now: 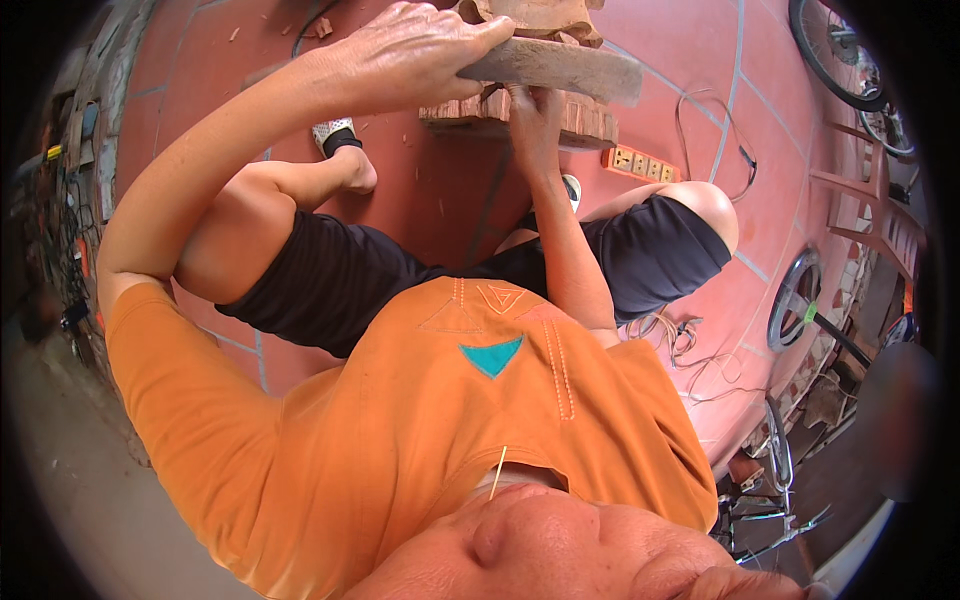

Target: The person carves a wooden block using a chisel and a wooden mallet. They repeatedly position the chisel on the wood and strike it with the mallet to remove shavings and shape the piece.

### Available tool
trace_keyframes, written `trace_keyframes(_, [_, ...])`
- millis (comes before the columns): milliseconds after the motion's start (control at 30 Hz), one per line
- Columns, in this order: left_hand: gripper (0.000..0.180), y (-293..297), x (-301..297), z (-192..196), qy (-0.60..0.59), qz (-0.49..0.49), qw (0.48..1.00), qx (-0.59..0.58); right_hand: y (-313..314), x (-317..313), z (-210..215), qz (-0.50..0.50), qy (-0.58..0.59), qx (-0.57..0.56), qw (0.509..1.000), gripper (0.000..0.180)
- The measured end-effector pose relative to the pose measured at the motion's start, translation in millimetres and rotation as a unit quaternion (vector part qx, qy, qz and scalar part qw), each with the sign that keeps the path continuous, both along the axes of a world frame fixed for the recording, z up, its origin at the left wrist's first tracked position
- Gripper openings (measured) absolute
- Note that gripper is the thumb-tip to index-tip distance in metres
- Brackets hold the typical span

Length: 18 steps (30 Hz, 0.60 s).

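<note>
My left hand [425, 60] is closed round one end of a flat, worn grey-brown wooden bar [560, 68]. The bar reaches across to the right, in front of a carved brown wooden piece [545, 15] cut off by the top edge. Just under the bar, my right hand [537, 115] is raised with its fingers bent in. It is against a thick wooden block [585, 122] with a rough, notched edge; what it grips is hidden behind the bar and fingers.
An orange power strip [640, 164] lies on the red tiled floor [690, 100] right of the block, beside a looped cable [740, 150]. More cable [665, 335] lies by my right knee. Bicycle wheels [840, 50] and a pink plastic chair [875, 205] stand at the right.
</note>
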<state>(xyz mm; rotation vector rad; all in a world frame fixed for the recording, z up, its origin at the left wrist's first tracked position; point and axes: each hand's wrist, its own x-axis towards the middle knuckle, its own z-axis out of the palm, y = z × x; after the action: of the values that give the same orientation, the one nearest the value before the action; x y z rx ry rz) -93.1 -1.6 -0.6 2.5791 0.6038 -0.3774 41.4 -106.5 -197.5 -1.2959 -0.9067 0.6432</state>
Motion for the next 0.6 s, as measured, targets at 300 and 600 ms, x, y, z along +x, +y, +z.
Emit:
trace_keyframes(300, [0.045,11.5,-21.4,13.4,-0.126,0.090,0.988,-0.005,-3.5,11.5,6.0,0.009,0.286,0.008,0.958,0.015])
trace_keyframes(600, [0.046,0.0,-20.5,18.8,-0.152,0.048,0.987,0.029,5.3,-0.4,-7.3,0.018,0.162,0.068,0.984,0.016])
